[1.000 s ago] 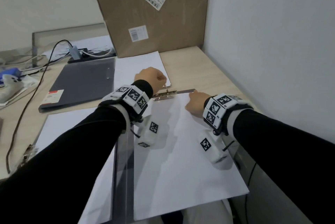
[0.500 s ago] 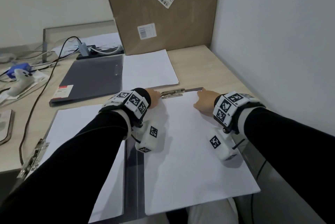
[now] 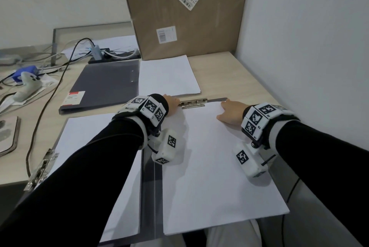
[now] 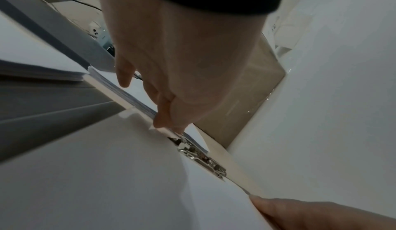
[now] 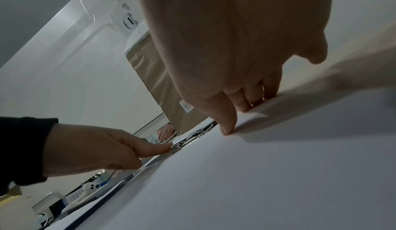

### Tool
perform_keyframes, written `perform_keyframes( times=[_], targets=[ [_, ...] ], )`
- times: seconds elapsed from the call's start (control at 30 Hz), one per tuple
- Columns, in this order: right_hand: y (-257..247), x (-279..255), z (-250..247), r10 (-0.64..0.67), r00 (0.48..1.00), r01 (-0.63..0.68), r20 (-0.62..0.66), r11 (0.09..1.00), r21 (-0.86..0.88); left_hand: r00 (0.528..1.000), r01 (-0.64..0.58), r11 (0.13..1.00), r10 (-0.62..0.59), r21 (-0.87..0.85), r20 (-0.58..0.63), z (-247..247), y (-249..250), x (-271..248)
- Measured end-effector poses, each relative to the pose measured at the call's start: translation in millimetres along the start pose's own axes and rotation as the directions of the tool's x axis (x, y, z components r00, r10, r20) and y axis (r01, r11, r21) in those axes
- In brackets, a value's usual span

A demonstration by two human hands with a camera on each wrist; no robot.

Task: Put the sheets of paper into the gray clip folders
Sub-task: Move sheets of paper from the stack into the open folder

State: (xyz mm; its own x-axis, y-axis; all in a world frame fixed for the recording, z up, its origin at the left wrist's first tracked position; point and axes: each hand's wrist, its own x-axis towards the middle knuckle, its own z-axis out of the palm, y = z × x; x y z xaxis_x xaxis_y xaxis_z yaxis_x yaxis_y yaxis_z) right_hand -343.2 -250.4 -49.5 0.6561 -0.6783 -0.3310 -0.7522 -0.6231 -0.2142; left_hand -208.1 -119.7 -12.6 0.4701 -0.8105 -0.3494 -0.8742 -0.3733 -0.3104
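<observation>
An open gray clip folder [image 3: 148, 186] lies in front of me. A stack of white sheets [image 3: 209, 166] covers its right half, with the top edge at the metal clip [image 3: 192, 103]. My left hand [image 3: 175, 100] rests its fingertips [image 4: 166, 120] at the clip's left end, on the sheets' top edge. My right hand [image 3: 223, 106] presses its fingertips [image 5: 228, 130] on the same edge, to the right of the clip [image 5: 188, 140]. Neither hand grips anything. More sheets [image 3: 89, 136] lie on the folder's left half beside a second clip [image 3: 42, 168].
A closed gray folder [image 3: 103, 84] and a loose paper stack [image 3: 167, 76] lie behind. A cardboard box [image 3: 185, 16] leans at the back, and a white wall [image 3: 309, 66] runs close on the right. Cables, a game controller [image 3: 28, 84] and a phone [image 3: 8, 134] sit at the left.
My left hand was raised over the clip as a fist and has come down to rest at the clip's left end. The right hand has stayed on the paper's top edge.
</observation>
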Motion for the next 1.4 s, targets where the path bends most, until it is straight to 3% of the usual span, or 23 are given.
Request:
perform_keyframes(
  times=[0.23, 0.4, 0.53, 0.7, 0.8, 0.93, 1.07, 1.17, 1.4],
  targets=[
    [1, -1, -1, -0.003, 1.000, 0.003, 0.017, 1.000, -0.013, 0.999, 0.033, 0.998, -0.033, -0.059, 0.003, 3, 2, -3],
    [1, 0, -1, -0.012, 1.000, 0.012, 0.009, 1.000, -0.014, 0.999, 0.032, 0.981, -0.037, -0.190, -0.024, 6, -3, -1],
    [1, -1, -2, 0.001, 1.000, -0.001, -0.002, 1.000, -0.007, 0.998, 0.025, 0.947, -0.044, -0.321, -0.053, 7, -6, -3],
    [-3, -11, -6, 0.056, 0.992, -0.056, -0.109, 0.998, 0.003, 0.982, 0.086, 0.855, -0.158, -0.511, -0.099, 16, -21, -21],
    [-11, -23, -13, 0.074, 0.983, -0.069, -0.169, 0.997, 0.034, 0.958, 0.094, 0.776, -0.241, -0.624, -0.155, 26, -41, -42],
    [-39, -55, -16, -0.062, 0.981, 0.079, -0.186, 0.993, 0.084, 0.892, 0.185, 0.640, -0.428, -0.746, -0.147, 58, -86, -79],
    [-77, -86, 5, -0.239, 0.969, 0.246, -0.069, 0.963, 0.113, 0.844, 0.319, 0.541, -0.536, -0.778, -0.027, 93, -116, -123],
    [-101, -102, 22, -0.320, 0.947, 0.320, -0.008, 0.947, 0.025, 0.806, 0.409, 0.488, -0.590, -0.771, 0.054, 113, -126, -154],
    [-103, -121, 47, -0.229, 0.969, 0.239, 0.088, 0.964, -0.121, 0.750, 0.505, 0.433, -0.649, -0.747, 0.130, 143, -124, -195]
  ],
)
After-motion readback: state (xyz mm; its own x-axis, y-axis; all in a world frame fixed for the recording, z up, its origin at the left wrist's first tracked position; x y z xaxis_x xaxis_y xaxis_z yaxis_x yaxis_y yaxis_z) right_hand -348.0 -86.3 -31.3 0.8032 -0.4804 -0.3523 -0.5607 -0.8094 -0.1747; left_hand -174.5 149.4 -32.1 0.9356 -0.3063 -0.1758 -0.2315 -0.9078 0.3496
